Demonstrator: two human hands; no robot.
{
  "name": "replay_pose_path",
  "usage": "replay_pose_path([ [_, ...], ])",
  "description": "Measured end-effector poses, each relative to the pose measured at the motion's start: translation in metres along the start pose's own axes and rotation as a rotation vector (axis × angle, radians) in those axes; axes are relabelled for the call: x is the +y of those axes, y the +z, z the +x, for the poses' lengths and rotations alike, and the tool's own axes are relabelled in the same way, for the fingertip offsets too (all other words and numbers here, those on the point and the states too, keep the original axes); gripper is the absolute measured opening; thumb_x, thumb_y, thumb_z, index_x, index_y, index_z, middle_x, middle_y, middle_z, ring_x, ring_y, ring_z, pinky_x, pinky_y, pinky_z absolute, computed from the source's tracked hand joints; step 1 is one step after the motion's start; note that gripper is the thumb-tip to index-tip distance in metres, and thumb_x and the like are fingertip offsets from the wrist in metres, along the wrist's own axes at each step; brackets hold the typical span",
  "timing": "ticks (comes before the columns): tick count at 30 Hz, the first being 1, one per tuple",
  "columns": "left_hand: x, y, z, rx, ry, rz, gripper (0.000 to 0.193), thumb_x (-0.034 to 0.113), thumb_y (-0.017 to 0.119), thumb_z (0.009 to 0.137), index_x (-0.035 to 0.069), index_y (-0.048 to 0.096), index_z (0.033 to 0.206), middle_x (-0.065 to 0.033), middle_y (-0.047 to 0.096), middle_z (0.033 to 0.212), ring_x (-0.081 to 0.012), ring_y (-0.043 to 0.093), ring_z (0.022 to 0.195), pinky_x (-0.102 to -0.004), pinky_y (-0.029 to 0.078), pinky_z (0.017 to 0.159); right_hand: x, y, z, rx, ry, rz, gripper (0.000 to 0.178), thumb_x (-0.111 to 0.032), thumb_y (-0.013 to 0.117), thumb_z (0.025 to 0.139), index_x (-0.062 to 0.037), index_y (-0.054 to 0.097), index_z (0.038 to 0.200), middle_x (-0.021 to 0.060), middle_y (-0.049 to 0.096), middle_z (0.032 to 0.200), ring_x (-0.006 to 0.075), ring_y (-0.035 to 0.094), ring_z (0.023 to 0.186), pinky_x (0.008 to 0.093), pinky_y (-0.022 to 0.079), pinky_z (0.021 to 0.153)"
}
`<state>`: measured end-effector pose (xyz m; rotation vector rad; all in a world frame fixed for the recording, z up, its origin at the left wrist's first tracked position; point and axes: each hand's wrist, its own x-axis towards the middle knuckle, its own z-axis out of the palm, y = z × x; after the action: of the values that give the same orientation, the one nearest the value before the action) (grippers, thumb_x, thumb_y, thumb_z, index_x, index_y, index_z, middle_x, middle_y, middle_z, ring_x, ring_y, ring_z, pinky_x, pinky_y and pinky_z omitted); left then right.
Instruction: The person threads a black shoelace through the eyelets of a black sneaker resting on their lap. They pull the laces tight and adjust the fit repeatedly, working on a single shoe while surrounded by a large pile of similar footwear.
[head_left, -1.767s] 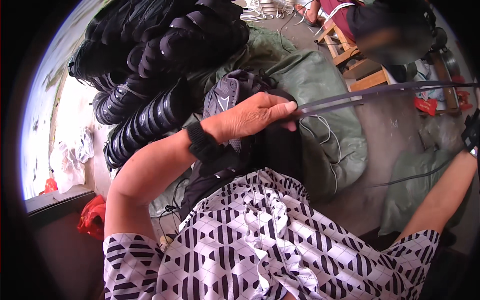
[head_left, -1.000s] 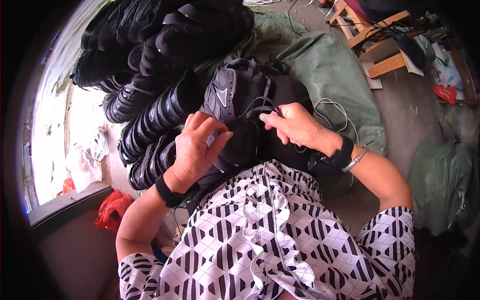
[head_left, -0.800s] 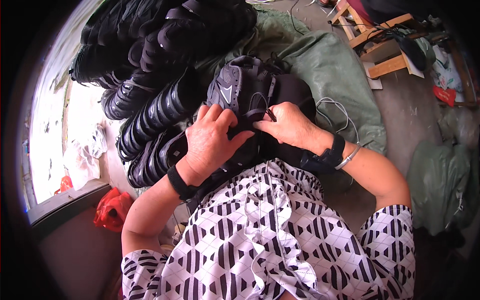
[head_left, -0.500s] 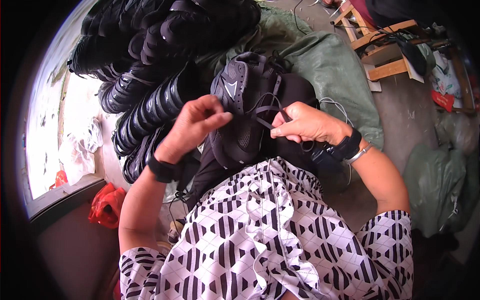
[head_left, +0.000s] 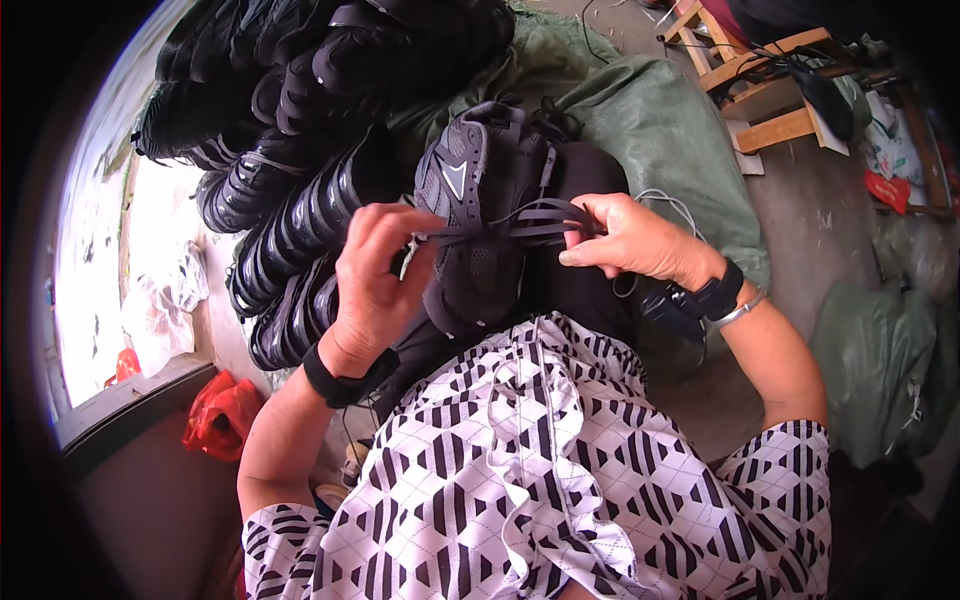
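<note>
Vs. 0.5s ago, I've got lace (head_left: 545, 230) spanning to L hand (head_left: 378, 270), grip unclear; R hand (head_left: 640, 240) pinching it. Shoe (head_left: 462, 165) on lap (head_left: 580, 290). Green sack (head_left: 665, 125) beyond, gray flr (head_left: 810, 225), shoe pile (head_left: 345, 205) L.

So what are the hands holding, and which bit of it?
A dark lace. The right hand grips it where several strands bunch together; the left hand is at another stretch, its grip unclear.

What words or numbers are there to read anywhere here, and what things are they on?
None: no word or number can be read.
Gray shoe: a pale pointed mark, with no letters I can make out.
White bag at upper right: marks too small and blurred to read.
</note>
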<state>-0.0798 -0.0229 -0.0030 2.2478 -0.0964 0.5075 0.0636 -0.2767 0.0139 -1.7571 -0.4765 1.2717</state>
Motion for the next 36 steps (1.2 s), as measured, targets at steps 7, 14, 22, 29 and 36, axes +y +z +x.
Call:
replay_pose_path([
  [7,0.014,0.023,0.003,-0.129,0.170,0.177,0.028,0.002,0.073,0.069,0.013,0.067,0.094,-0.0036,0.058,0.089,-0.0269,0.057,0.081,-0.0355,0.050,0.068,0.012,0.023,0.010,0.402,-0.204,0.194,0.010,-0.003,0.064,0.088,-0.0006,0.063,0.097,0.0000,0.063,0.078,0.0012,0.050,0.053,0.0171,0.037,0.044],
  [14,-0.001,0.019,-0.021,-0.197,0.125,0.140,0.022,0.004,0.071,0.073,0.012,0.064,0.091,-0.0059,0.058,0.086,-0.0277,0.058,0.080,-0.0361,0.050,0.069,0.025,0.015,0.006,0.165,-0.090,0.432,0.012,-0.010,0.064,0.090,-0.0005,0.064,0.098,0.0051,0.068,0.084,0.0015,0.045,0.047,0.0157,0.031,0.041],
  [22,-0.001,0.016,-0.023,-0.233,0.189,0.125,0.023,0.010,0.073,0.073,0.011,0.065,0.094,-0.0051,0.058,0.087,-0.0274,0.058,0.081,-0.0368,0.050,0.070,-0.002,-0.006,-0.005,-0.151,0.085,0.082,0.021,-0.021,0.064,0.091,-0.0012,0.064,0.096,0.0019,0.064,0.070,-0.0007,0.040,0.046,0.0147,0.030,0.042],
  [29,0.002,0.027,-0.018,-0.273,0.250,0.083,0.026,0.013,0.076,0.070,0.014,0.066,0.094,-0.0027,0.056,0.088,-0.0241,0.056,0.080,-0.0349,0.049,0.067,-0.011,-0.048,0.012,-0.177,0.001,0.322,0.033,-0.031,0.063,0.093,-0.0036,0.060,0.075,-0.0013,0.054,0.057,0.0000,0.038,0.039,0.0157,0.027,0.035],
  [36,-0.001,0.032,-0.024,-0.295,0.191,0.049,0.026,0.008,0.076,0.067,0.011,0.068,0.091,-0.0056,0.058,0.085,-0.0258,0.057,0.076,-0.0347,0.048,0.068,-0.047,-0.137,0.024,0.300,-0.695,0.746,0.023,-0.023,0.053,0.099,-0.0090,0.053,0.080,-0.0055,0.041,0.060,0.0024,0.031,0.042,0.0183,0.026,0.040],
])
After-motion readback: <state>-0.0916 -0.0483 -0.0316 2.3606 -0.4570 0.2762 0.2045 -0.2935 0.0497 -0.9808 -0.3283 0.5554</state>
